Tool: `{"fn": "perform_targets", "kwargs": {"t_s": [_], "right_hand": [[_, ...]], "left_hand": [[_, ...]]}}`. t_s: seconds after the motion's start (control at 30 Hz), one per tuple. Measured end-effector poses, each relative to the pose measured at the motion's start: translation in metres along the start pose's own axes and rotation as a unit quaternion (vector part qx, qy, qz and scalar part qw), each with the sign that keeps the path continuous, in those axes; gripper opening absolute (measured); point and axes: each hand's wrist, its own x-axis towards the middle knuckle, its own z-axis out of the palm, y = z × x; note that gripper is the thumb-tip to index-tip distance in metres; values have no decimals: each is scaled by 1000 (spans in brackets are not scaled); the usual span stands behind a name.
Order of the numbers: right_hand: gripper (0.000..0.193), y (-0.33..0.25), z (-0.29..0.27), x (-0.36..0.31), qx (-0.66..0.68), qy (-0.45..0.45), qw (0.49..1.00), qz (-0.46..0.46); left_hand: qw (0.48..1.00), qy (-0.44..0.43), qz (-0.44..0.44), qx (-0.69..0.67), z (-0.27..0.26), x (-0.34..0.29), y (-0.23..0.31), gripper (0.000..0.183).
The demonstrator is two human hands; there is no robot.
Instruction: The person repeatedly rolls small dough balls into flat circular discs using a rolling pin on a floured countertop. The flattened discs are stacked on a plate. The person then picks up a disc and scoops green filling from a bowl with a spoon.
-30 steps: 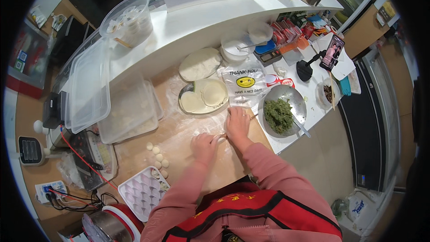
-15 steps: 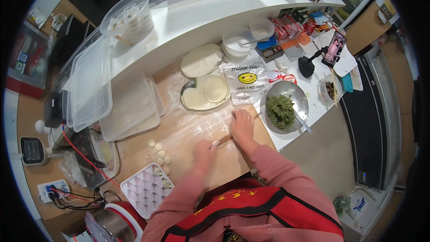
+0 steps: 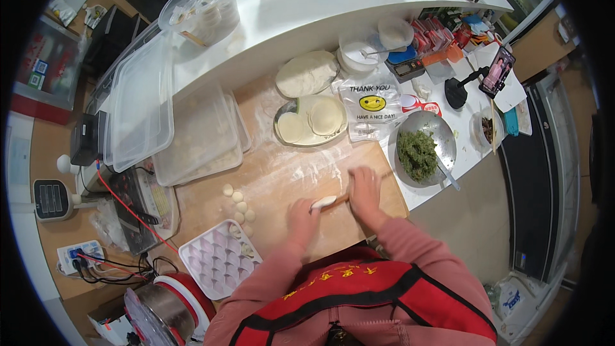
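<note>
Left hand (image 3: 302, 220) closes its fingers on the near-left edge of a thin white dough wrapper (image 3: 324, 202), so from my seat the wrapper sits just off those fingertips, to their right. It lies against the left end of a wooden rolling pin (image 3: 343, 198), in the gap between the two hands. Right hand (image 3: 365, 192) rests palm-down over the pin, which shows again past its far side; I cannot tell whether its fingers wrap the wood. Both work low over the floured wooden tabletop (image 3: 275, 176), near its front edge.

To the left of the left hand I have several small dough balls (image 3: 240, 207), and beside them a white molded tray (image 3: 214, 266) with rows of pockets. Beyond the hands stands an oval plate (image 3: 311, 140) bearing two round wrappers (image 3: 292, 127), with another floury pale oval (image 3: 307, 74) behind it.

Off to the right of the right hand I see a metal bowl (image 3: 443, 134) of green filling (image 3: 416, 156), with a spoon (image 3: 448, 173) leaning in it. A clear plastic bag (image 3: 359, 93) with a yellow smiley lies between plate and bowl. Farthest out are translucent plastic boxes (image 3: 202, 138) at left and a phone (image 3: 499, 72) on a stand at right.
</note>
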Motion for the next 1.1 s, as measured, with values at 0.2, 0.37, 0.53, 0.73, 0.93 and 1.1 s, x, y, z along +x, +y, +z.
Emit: {"fn": "perform_targets", "kwargs": {"t_s": [0.2, 0.37, 0.53, 0.73, 0.93, 1.1], "right_hand": [[23, -4, 16, 14, 5, 54, 998, -21], [24, 9, 22, 19, 9, 43, 999, 10], [25, 6, 12, -2, 9, 75, 996, -53], [23, 17, 34, 51, 9, 70, 997, 36], [27, 57, -7, -68, 93, -150, 975, -137], [29, 32, 2, -62, 86, -103, 979, -152]], "left_hand": [[998, 43, 24, 45, 4, 13, 9, 14], [995, 32, -60, 70, -2, 16, -7, 14], [992, 88, -15, 85, -6, 5, -15, 13], [996, 64, 56, 11, -5, 42, -34, 11], [985, 51, -130, -98, -14, 0, -26, 8], [998, 43, -25, -41, 4, -1, 9, 9]]}}
